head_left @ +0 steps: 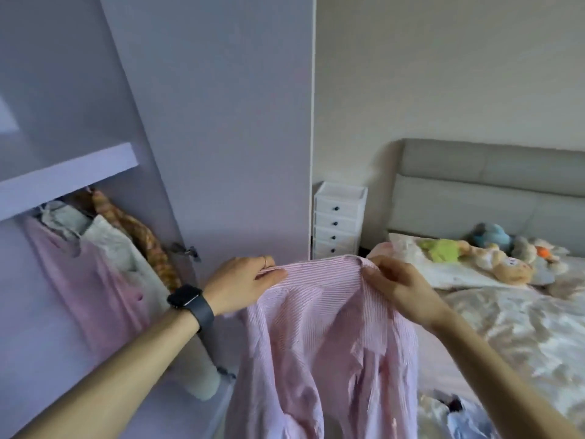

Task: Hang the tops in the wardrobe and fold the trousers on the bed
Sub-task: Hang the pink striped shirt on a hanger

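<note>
Both hands, left hand (pixel 243 285) and right hand (pixel 400 288), pinch a pink striped shirt (pixel 316 343) at its shoulders between wardrobe (pixel 205 122) and bed (pixel 522 327); no hanger seems visible, so hanging likely needs one next.

Shirt (pixel 316 327) is pale pink with thin white stripes. Wardrobe (pixel 221 122) looks soft lilac. 3 colours hanging inside: a plain pink top (pixel 95 280), a light grey top (pixel 120 248) and an orange-brown checked top (pixel 139 229). Watch (pixel 186 299) is black. Drawer unit (pixel 340 217) is white with dark knobs, headboard (pixel 474 191) greyish beige, duvet (pixel 522 327) blotchy cream.
</note>
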A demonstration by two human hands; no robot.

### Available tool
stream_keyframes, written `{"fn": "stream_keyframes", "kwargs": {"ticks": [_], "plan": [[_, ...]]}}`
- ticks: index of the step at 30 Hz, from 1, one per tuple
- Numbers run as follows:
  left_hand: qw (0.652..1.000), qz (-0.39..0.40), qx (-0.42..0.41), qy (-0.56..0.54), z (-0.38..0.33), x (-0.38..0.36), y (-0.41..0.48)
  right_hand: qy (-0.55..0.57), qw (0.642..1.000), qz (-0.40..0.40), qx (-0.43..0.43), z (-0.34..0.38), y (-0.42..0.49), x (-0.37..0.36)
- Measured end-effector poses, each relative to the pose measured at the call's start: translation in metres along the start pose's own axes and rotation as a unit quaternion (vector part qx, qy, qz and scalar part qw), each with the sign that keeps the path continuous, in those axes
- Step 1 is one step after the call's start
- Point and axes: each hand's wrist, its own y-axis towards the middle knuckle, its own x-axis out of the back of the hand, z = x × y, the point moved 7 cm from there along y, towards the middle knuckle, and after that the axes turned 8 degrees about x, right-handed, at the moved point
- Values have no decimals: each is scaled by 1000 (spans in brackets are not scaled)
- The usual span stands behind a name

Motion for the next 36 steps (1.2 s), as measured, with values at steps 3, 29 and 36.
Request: {"fn": "stream_keyframes", "kwargs": {"ticks": [3,29,36], "plan": [[999,11,43,-12,30,2,-25,39,999,10,-25,-1,10,-51],[780,-72,564,262,215,106,-315,-109,946,129,278,125,85,-300],[779,-313,543,8,239,127,-331,0,933,207,294,171,91,-352]]}}
